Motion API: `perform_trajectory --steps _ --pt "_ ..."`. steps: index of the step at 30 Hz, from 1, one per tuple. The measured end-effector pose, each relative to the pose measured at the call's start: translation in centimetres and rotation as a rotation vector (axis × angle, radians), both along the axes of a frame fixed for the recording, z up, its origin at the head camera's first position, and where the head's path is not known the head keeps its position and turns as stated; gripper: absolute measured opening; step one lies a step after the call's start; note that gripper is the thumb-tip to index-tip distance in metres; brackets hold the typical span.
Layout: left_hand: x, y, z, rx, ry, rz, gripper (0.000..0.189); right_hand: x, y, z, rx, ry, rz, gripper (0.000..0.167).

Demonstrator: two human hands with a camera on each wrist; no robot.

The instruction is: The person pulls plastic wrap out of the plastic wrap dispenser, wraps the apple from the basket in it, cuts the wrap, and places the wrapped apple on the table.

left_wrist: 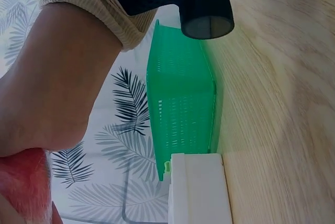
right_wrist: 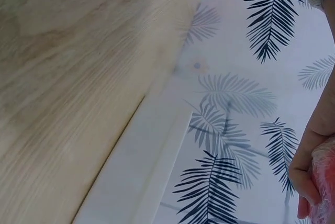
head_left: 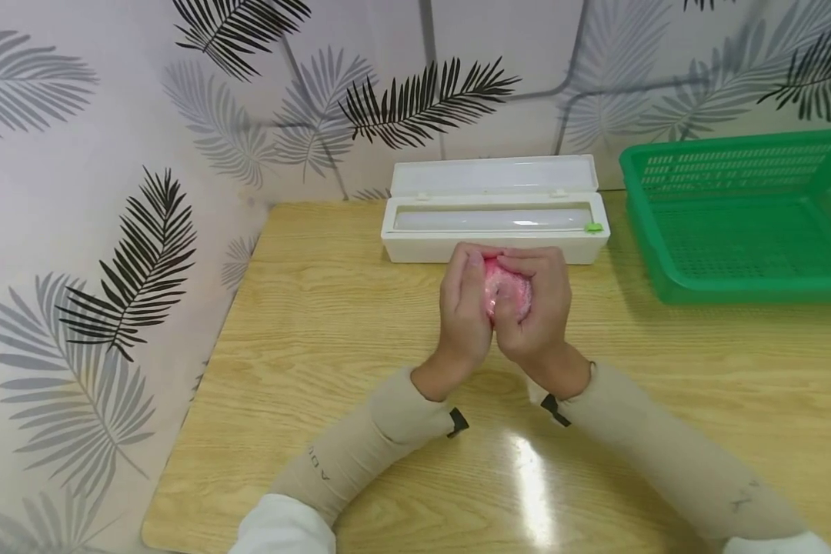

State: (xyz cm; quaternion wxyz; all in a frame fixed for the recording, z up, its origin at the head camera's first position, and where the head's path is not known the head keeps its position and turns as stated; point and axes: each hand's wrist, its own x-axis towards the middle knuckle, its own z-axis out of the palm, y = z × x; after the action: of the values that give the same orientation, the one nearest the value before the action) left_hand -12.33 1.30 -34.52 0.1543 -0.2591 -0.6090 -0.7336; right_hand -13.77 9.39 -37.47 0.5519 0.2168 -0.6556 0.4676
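A round, pinkish-red thing [head_left: 508, 290], wrapped in clear film, is held between both hands above the table; its exact kind cannot be told. My left hand [head_left: 462, 308] cups its left side. From the right, my right hand [head_left: 543, 308] curls round it with the thumb pressing on its near face. At the lower left of the left wrist view, the wrapped red thing [left_wrist: 25, 185] shows wrinkled, shiny film. Just behind the hands stands a white cling film dispenser [head_left: 415, 248], its lid up and a roll inside.
A green plastic basket [head_left: 755, 291] with slotted walls stands at the back right. The dispenser carries a small green slider [head_left: 593, 228] at its right end. Leaf-patterned covering [head_left: 76, 192] rises behind and left of the wooden table [head_left: 305, 323].
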Motion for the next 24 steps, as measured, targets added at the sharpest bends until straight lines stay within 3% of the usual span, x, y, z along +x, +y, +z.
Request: perform_trajectory --steps 6,10,12,15,19,24 --pt "0.3 0.0 0.3 -0.037 -0.002 0.014 0.026 -0.4 0.3 -1.1 -0.016 -0.034 0.012 0.033" --pt "0.2 0.0 0.3 -0.098 -0.022 0.003 0.026 0.1 0.5 0.2 -0.011 -0.098 0.031 0.031" --pt "0.0 0.0 0.2 -0.138 0.006 0.012 0.026 0.6 0.5 1.4 -0.018 -0.144 0.041 0.030" --pt "-0.6 0.0 -1.1 -0.203 0.121 0.055 0.031 1.5 0.3 3.0 -0.046 -0.228 0.072 0.027" --pt "-1.7 -0.2 -3.1 -0.329 0.336 0.151 0.045 2.4 0.3 4.3 -0.099 -0.367 0.155 0.027" --pt "-1.9 -0.5 -4.0 -0.433 0.518 0.268 0.050 2.8 0.2 4.9 -0.184 -0.454 0.261 0.026"
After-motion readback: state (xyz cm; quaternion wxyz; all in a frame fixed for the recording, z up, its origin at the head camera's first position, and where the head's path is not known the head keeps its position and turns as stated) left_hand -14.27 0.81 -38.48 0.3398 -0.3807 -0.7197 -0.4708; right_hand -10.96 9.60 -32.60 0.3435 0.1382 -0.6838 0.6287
